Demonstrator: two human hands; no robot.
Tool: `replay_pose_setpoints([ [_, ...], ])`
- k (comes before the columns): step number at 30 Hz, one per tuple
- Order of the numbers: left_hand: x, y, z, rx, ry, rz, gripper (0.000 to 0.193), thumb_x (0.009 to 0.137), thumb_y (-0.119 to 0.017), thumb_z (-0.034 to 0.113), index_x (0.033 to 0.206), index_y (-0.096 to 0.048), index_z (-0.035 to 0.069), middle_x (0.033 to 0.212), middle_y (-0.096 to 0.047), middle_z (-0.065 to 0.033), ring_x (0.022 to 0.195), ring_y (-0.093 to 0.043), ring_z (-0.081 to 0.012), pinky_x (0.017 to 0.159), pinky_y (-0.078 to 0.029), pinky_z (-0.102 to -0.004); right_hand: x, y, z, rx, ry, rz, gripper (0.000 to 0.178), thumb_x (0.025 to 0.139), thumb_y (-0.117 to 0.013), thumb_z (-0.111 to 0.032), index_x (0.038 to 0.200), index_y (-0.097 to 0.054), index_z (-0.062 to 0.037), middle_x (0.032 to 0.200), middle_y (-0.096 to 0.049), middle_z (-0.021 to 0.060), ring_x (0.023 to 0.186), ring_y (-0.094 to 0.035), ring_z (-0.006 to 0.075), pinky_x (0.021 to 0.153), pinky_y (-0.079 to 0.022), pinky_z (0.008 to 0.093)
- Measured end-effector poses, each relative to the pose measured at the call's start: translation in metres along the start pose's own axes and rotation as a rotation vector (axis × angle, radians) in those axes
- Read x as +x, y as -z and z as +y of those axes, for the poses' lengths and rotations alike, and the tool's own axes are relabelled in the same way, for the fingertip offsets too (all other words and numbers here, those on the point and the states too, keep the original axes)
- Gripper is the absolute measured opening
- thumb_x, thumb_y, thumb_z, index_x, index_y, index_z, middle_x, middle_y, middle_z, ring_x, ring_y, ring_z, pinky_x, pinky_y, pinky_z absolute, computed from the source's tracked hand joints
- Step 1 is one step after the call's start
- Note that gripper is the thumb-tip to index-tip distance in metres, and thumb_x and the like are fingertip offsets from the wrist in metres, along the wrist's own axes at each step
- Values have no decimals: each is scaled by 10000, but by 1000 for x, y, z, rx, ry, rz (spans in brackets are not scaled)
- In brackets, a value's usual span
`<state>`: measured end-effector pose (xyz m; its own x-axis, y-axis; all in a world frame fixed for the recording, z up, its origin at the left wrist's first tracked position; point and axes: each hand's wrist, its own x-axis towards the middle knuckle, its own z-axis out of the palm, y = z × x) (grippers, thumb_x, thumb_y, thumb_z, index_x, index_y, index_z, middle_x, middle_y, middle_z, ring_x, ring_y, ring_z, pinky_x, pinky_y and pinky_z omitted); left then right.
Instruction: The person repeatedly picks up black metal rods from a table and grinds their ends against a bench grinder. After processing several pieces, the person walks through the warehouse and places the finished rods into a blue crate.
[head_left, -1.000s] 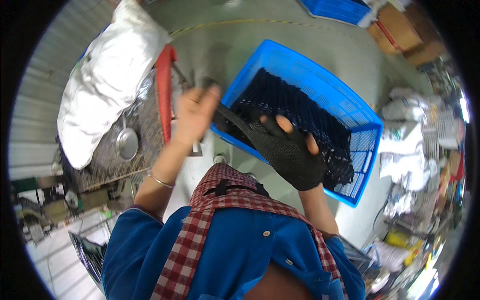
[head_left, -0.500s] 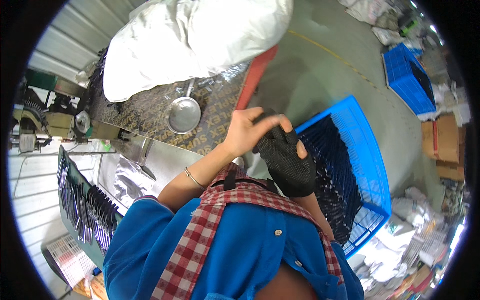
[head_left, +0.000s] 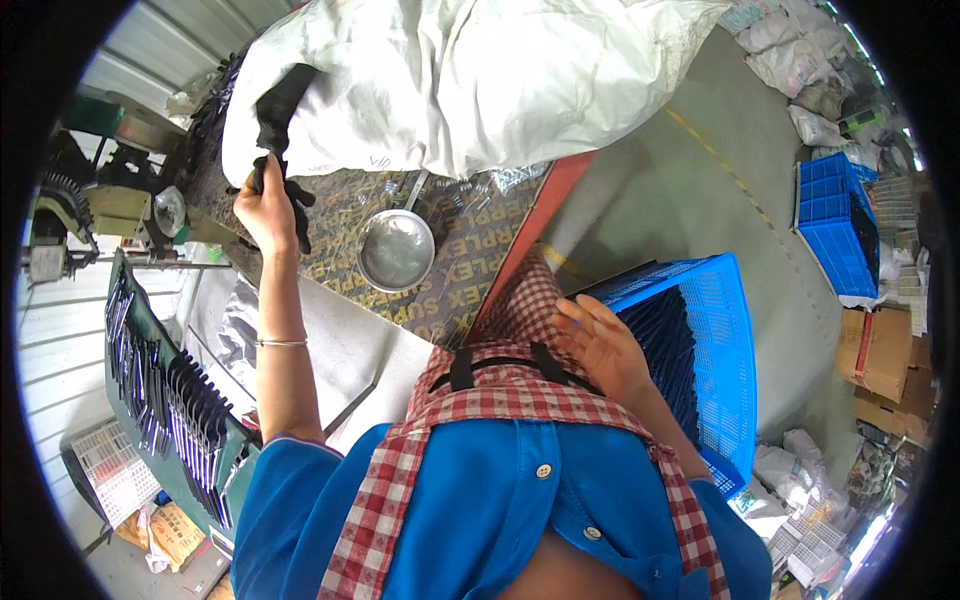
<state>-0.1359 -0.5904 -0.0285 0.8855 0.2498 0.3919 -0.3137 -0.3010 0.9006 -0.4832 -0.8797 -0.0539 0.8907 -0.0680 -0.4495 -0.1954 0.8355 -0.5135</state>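
Observation:
My left hand (head_left: 263,212) is closed round a black work glove (head_left: 280,108), lifted in front of the big white sack (head_left: 420,90). Part of the glove stands up above my fingers, and more black fabric hangs beside them. My right hand (head_left: 605,348) is bare, its fingers stretched out and holding nothing, close to my checked apron and the near side of the blue crate (head_left: 738,340). Between the hands, a round metal pan (head_left: 397,250) with a handle rests on the dark printed board (head_left: 330,245) of the bench.
Dark thin parts fill the blue crate at my right. Machinery (head_left: 60,220) stands at the left. Below it, a green rack (head_left: 150,350) bears rows of metal pieces with black ends. Farther right are another blue crate (head_left: 835,225) and cardboard boxes (head_left: 872,345).
The black glove has come off my right hand, and my left hand has carried it to the upper left. My right hand is now bare and apart from the left.

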Motion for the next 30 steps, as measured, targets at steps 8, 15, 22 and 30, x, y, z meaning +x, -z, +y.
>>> replay_pose_setpoints([
  [8,-11,-35,-152,1180,97,-866,510,857,-542,462,1222,-552,106,1217,-574,-163,1158,-521,-333,957,-345,-539,82,112,-96,-565,-80,125,340,946,-549,-207,1216,-539,-2,1110,-643,167,932,-660,235,796,-528,336],
  [15,-15,-114,0,1049,-208,-1487,354,946,-414,271,871,-632,3,798,-646,-202,736,-647,-324,636,-500,-431,42,452,-128,-1254,80,1195,273,873,-547,-194,1125,-641,-144,1062,-636,150,1003,-580,369,837,-477,428],
  [22,-226,-446,142,304,-198,-2104,301,923,-565,92,1211,-558,6,951,-654,-83,886,-605,-143,766,-479,-297,38,505,-230,-803,-297,1636,761,792,-677,-401,1437,-302,-250,1465,-275,153,1290,-362,382,969,-422,524],
  [30,-342,-763,114,194,-251,-2098,269,889,-621,203,1093,-604,28,917,-676,-95,806,-642,-171,719,-507,-313,74,551,-275,-862,-227,1440,668,718,-709,-415,1314,-490,-206,1373,-396,151,1317,-324,370,988,-406,523],
])
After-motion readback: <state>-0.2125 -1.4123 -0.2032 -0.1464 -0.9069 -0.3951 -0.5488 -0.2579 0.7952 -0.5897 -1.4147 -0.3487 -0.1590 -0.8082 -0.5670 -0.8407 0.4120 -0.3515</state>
